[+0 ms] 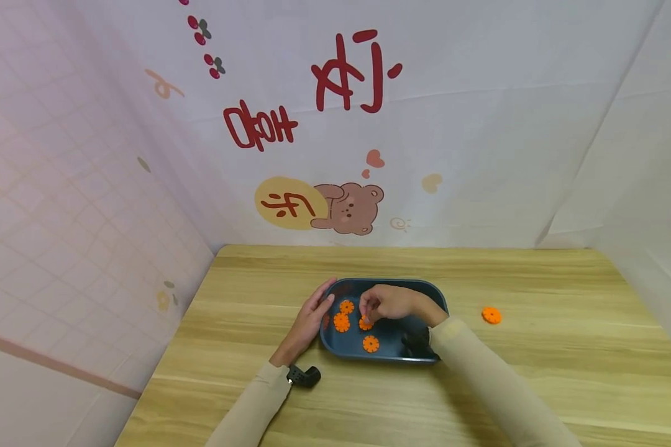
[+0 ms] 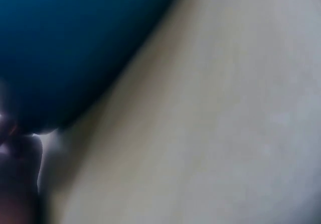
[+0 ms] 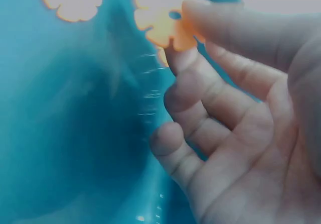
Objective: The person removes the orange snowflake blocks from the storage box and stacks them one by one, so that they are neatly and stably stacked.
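Inside a dark blue tray (image 1: 391,359), my right hand (image 1: 388,302) pinches a notched orange plastic disc (image 3: 159,25) between thumb and forefinger. The other fingers of that hand are loosely bent, as the right wrist view shows. Several more orange discs (image 1: 371,344) lie in the tray, mostly towards its left side, some overlapping. My left hand (image 1: 309,320) rests at the tray's left end with its fingers along the outside and the thumb at the rim. Only a dark, blurred bit of the left hand (image 2: 20,163) shows in the left wrist view.
One orange disc (image 1: 491,315) lies on the wooden table (image 1: 559,347) to the right of the tray. A black wrist device (image 1: 304,376) sits at my left cuff. Behind the table hangs a white cloth (image 1: 481,124) printed with a bear and red characters.
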### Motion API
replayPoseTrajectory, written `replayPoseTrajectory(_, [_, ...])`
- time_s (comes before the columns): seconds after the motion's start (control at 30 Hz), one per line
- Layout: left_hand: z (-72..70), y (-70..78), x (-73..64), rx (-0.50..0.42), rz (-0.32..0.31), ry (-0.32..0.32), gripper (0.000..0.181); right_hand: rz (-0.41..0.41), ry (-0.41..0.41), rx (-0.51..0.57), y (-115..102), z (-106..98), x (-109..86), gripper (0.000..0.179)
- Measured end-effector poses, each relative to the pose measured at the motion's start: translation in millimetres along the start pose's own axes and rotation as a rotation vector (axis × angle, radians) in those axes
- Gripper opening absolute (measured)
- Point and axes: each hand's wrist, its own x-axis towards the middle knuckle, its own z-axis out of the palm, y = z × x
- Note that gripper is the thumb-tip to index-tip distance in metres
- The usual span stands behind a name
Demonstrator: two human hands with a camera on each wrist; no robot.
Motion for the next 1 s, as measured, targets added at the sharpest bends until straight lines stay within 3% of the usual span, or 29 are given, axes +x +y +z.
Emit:
replayPoseTrajectory(0.13, [-0.1, -0.6, 0.3, -0.006, 0.004, -0.013, 0.059, 0.014, 0.088, 0.009, -3, -7, -8.0, 0.004])
replayPoseTrajectory(0.53, [4.3, 0.1, 0.1, -0.003, 0.016, 0.021, 0.055, -0.064, 0.218, 0.111, -9, -30, -44.4, 0.027])
replayPoseTrajectory(1.0, [4.4, -1.5, -0.5, -0.023, -0.006, 0.022, 0.051, -0.045, 0.317, 0.225, 16, -46, -104.3, 0.042])
